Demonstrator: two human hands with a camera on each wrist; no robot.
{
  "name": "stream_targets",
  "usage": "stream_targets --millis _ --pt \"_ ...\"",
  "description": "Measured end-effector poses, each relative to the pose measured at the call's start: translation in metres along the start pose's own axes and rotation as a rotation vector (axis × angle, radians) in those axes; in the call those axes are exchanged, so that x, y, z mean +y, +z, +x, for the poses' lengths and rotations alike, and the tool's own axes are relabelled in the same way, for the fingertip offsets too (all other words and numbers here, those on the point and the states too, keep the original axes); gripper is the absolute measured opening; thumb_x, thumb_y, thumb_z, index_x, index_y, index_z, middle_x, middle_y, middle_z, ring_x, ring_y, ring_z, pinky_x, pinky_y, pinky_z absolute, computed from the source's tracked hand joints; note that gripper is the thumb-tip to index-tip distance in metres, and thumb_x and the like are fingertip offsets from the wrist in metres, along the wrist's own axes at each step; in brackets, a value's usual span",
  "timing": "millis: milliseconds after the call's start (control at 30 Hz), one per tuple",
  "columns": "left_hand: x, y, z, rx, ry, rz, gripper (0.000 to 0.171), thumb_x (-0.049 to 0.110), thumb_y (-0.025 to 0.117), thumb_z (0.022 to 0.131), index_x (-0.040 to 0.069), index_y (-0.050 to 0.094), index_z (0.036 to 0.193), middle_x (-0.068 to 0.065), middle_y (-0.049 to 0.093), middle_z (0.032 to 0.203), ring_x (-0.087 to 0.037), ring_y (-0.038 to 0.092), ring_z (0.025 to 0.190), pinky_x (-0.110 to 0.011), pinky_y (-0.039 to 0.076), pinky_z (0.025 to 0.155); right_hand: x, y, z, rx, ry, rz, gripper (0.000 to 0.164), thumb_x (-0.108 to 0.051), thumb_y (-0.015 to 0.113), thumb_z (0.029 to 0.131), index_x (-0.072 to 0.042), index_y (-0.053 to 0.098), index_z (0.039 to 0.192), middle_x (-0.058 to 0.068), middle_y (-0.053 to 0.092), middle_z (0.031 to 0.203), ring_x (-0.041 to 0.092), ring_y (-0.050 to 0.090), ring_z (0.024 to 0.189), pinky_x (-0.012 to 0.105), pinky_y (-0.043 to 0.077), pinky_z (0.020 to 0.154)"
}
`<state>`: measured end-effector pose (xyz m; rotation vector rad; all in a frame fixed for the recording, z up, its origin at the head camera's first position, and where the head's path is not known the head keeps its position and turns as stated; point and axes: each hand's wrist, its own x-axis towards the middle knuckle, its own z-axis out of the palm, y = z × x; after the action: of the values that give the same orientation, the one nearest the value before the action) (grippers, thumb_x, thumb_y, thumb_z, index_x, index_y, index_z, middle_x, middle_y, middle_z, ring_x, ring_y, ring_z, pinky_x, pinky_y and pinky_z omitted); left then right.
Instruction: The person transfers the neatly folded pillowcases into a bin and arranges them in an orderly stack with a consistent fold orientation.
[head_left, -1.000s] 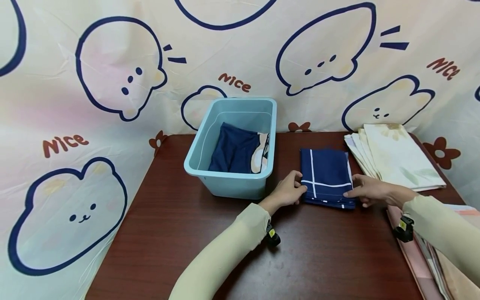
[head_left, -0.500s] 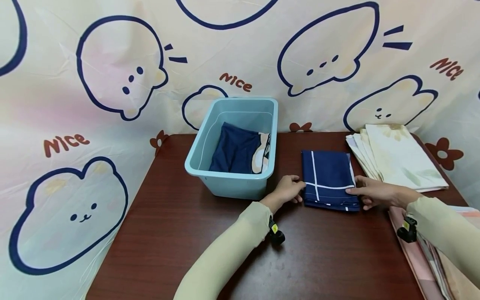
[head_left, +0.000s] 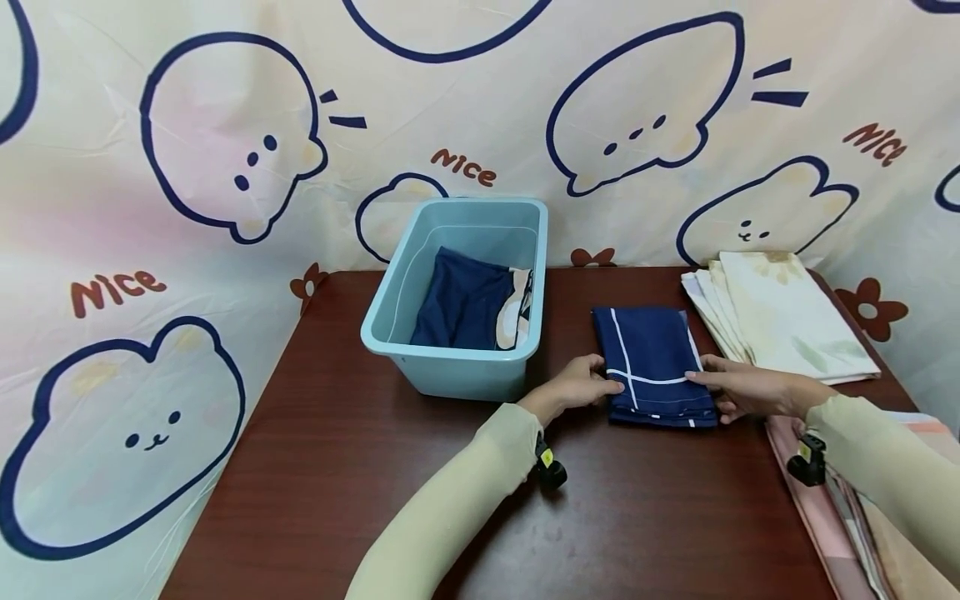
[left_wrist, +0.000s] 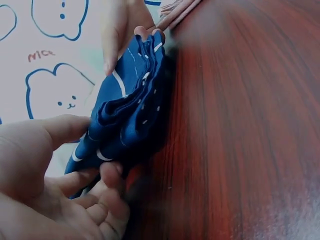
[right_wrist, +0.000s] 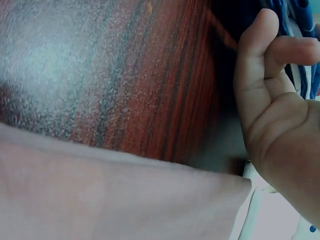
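A folded navy cloth [head_left: 651,354] with white lines is between my two hands, right of the blue tub. My left hand [head_left: 572,385] pinches its left edge, thumb on top and fingers below. On the opposite edge, my right hand [head_left: 753,388] grips the cloth the same way. The left wrist view shows the stacked layers of the navy cloth [left_wrist: 125,107] edge-on, with the near edge appearing slightly raised from the table. In the right wrist view, curled fingers [right_wrist: 260,55] of the right hand sit against the cloth, mostly cut off by the frame.
The light blue tub [head_left: 450,371] holds a navy cloth [head_left: 465,304] and a patterned piece. Folded cream cloths [head_left: 795,317] lie at the back right of the brown table [head_left: 360,483]. Pink and beige folded fabric [head_left: 813,517] lies under the right forearm. A printed curtain [head_left: 630,50] hangs behind.
My left thumb has moved farther over the cloth's top and its fingers have gone under the edge. The navy cloth has narrowed slightly between the hands. The right hand has barely moved.
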<state>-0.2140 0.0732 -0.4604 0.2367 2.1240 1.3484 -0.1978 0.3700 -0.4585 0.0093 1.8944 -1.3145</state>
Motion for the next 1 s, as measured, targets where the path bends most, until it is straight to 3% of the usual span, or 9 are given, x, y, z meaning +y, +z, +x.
stream_targets --millis 200,333,567,700,833,1000 --pt "0.000 0.000 -0.001 0.032 0.049 0.125 0.062 0.022 0.071 0.095 0.006 0.044 0.148 -0.008 0.069 0.099 -0.012 0.059 0.070 -0.024 0.045 0.065 0.002 0.000 0.000 -0.004 -0.011 0.012 0.036 -0.037 0.041 0.109 -0.010 0.017 0.108 0.002 0.063 0.096 0.012 0.042 0.058 0.034 0.053 0.067" --pt "-0.001 0.002 0.001 0.046 0.031 0.159 0.064 0.023 0.071 0.095 0.006 0.042 0.149 -0.007 0.067 0.093 -0.012 0.057 0.070 -0.024 0.045 0.065 0.003 -0.001 0.000 -0.002 -0.014 0.004 0.038 -0.036 0.044 0.109 -0.011 0.016 0.109 0.003 0.061 0.096 0.011 0.043 0.059 0.034 0.054 0.068" --pt "-0.001 0.008 0.001 0.058 -0.003 0.275 0.077 0.029 0.072 0.093 0.008 0.033 0.157 -0.003 0.063 0.102 -0.011 0.056 0.085 -0.025 0.048 0.081 0.006 0.000 0.002 -0.023 -0.040 0.010 0.036 -0.033 0.044 0.109 -0.009 0.018 0.113 0.003 0.065 0.097 0.011 0.045 0.060 0.033 0.055 0.068" --pt "0.000 0.009 0.000 0.057 0.006 0.291 0.077 0.028 0.072 0.093 0.010 0.032 0.157 -0.001 0.061 0.099 -0.010 0.055 0.084 -0.023 0.046 0.078 0.007 -0.001 0.003 -0.006 -0.023 0.026 0.037 -0.040 0.039 0.110 -0.010 0.017 0.109 0.002 0.062 0.101 0.011 0.047 0.061 0.034 0.055 0.069" --pt "0.000 0.008 0.000 0.053 0.032 0.276 0.077 0.025 0.072 0.093 0.014 0.032 0.158 0.002 0.057 0.090 -0.009 0.052 0.077 -0.022 0.042 0.071 0.007 -0.002 0.004 0.029 0.000 0.032 0.042 -0.046 0.032 0.110 -0.011 0.014 0.123 0.009 0.058 0.119 0.013 0.049 0.062 0.035 0.055 0.070" --pt "-0.001 0.008 0.001 0.056 0.049 0.257 0.076 0.024 0.073 0.092 0.016 0.034 0.157 0.002 0.057 0.088 -0.008 0.052 0.076 -0.021 0.042 0.071 0.011 -0.004 0.007 0.031 -0.006 0.059 0.047 -0.041 0.037 0.110 -0.012 0.007 0.133 0.010 0.056 0.117 0.012 0.052 0.062 0.035 0.056 0.069"
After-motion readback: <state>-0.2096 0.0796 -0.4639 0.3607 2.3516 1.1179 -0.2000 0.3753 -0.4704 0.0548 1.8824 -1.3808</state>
